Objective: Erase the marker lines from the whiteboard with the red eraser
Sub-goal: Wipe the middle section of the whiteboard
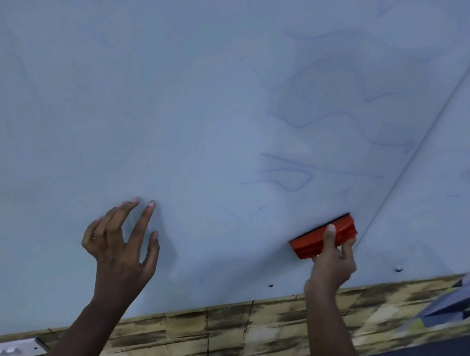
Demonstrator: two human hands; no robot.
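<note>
- Across nearly the whole view, the whiteboard [178,92] fills the frame, with a seam running diagonally down its right side.
- Below the board's lower edge runs a wall strip [218,333] with a worn yellow brick pattern.
- Faint blue marker lines [292,173] wave over the board's right half, above the eraser.
- Left hand [120,242] is raised with fingers spread and loose, gripping nothing, fingertips close to the board.
- Right hand [333,261] is clamped around the red eraser [325,238], thumb over its back.
- Pressed to the board with its dark pad, the eraser sits tilted just beside the seam.
</note>
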